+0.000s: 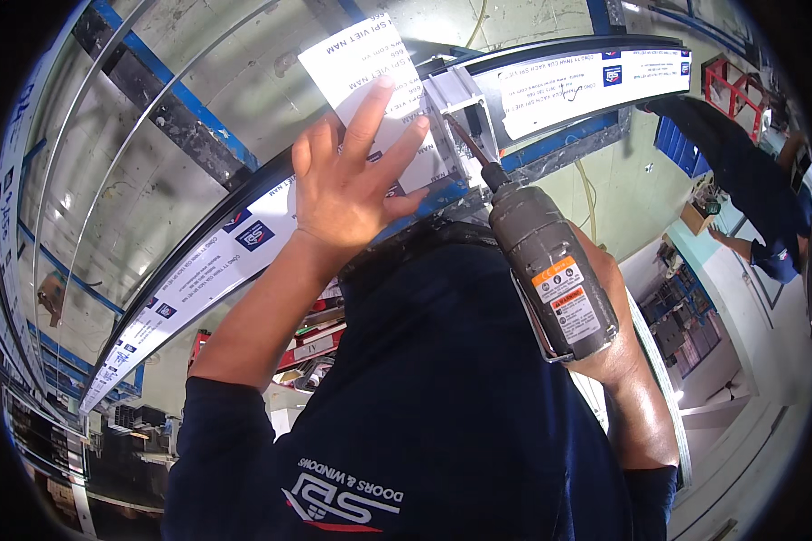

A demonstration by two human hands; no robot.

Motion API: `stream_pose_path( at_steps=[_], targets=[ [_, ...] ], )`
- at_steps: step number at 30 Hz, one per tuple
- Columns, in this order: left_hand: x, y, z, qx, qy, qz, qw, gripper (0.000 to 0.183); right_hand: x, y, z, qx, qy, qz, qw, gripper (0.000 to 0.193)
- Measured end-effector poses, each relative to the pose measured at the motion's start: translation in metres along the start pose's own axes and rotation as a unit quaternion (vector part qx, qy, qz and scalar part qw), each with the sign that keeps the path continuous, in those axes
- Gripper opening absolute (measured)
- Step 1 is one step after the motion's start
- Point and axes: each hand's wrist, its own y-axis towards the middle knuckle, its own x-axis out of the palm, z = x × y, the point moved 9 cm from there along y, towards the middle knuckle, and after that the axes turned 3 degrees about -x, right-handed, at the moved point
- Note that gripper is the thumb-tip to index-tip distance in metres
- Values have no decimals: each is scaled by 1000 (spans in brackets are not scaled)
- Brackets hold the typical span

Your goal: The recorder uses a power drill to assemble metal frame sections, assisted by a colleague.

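My right hand (602, 270) grips a dark grey power screwdriver (550, 257); most of its fingers are hidden behind the tool's body. The long bit (467, 140) points up and left into an open silver metal profile end (460, 95), and I cannot tell whether its tip sits on a screw. My left hand (356, 171) rests with fingers spread over a white printed film-covered piece (350, 68) beside that profile end. Under the left wrist, a long frame bar (216, 248) with white printed film and a black edge runs down to the left. Another film-covered bar (595, 86) extends right.
Blue steel supports (185, 95) lie beneath the bars. Thin metal rods (108, 171) curve along the left. A co-worker in dark clothing (744, 171) bends over a pale table at the right. A red metal frame (733, 90) stands behind. Below my left forearm are red-edged shelves (311, 350).
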Motion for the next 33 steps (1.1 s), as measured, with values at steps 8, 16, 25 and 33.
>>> stream_pose_path(
  at_steps=[8, 16, 25, 33],
  targets=[
    [-1, 3, 2, 0, 27, 12, 1000, 90, -3, -2, -3, -80, -44, 37, 995, 36],
    [-7, -4, 8, 17, 36, 45, 998, 87, -5, -12, 7, 10, -87, 37, 995, 67],
    [-4, -4, 11, 31, 53, 35, 997, 84, -5, -91, 47, -105, 48, 117, 986, 42],
    [0, -6, 13, 24, 102, 27, 994, 85, 10, -148, 146, -133, 153, 229, 952, 40]
  ],
)
